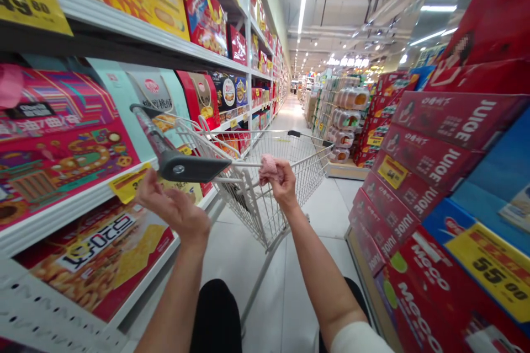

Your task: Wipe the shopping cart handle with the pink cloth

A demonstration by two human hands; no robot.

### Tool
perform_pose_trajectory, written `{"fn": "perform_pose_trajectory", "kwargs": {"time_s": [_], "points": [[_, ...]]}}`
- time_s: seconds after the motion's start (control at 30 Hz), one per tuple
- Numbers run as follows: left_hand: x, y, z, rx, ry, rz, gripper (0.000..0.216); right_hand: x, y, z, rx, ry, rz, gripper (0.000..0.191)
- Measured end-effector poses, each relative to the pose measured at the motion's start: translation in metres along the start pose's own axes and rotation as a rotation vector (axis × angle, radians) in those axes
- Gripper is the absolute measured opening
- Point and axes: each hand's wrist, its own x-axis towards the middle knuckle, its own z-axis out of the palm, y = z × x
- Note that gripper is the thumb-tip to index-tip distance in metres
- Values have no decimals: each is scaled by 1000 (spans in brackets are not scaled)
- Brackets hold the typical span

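Observation:
A metal wire shopping cart [285, 215] stands ahead of me in the aisle, turned at an angle. My right hand [285, 183] pinches a crumpled pink cloth [270, 168] against the cart's near top rail. Just below the cart's dark grey handle end piece [186, 166], my left hand [176, 209] is held with its fingers loosely apart and nothing in them. The handle bar [151, 132] runs up and left from that end piece, close to the shelf. Whether my left fingertips touch the handle I cannot tell.
Shelves [103, 14] of boxed snacks line the left side, near the cart handle. Stacked red drink cartons [434, 160] and a yellow price sign [492, 270] close in on the right. Farther along stand shrink-wrapped bottles [348, 116]. Pale floor tiles [285, 105] run down the aisle.

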Motion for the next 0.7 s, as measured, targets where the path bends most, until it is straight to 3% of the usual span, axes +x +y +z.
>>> {"fn": "perform_pose_trajectory", "kwargs": {"time_s": [0.07, 0.2, 0.27, 0.37, 0.53, 0.6, 0.7], "points": [[33, 20, 4, -16, 6, 170, 61, 1, -1, -10, 9, 4, 11, 27], [60, 46, 15, -142, -309, 300, 65, 4, -6, -33, -34, -5, -20, 24], [59, 51, 21, -186, -384, 305, 66, 7, -16, -41, -91, -5, -59, 23], [49, 59, 28, -177, -395, 302, 65, 18, -47, -43, -237, -26, -183, 22], [32, 78, 35, -133, -396, 287, 67, 41, -99, -36, -423, -274, -441, 27], [28, 85, 37, -119, -413, 269, 65, 45, -99, -44, -496, -292, -442, 26], [23, 93, 40, -113, -448, 255, 61, 38, -78, -69, -554, -176, -318, 23]]}}
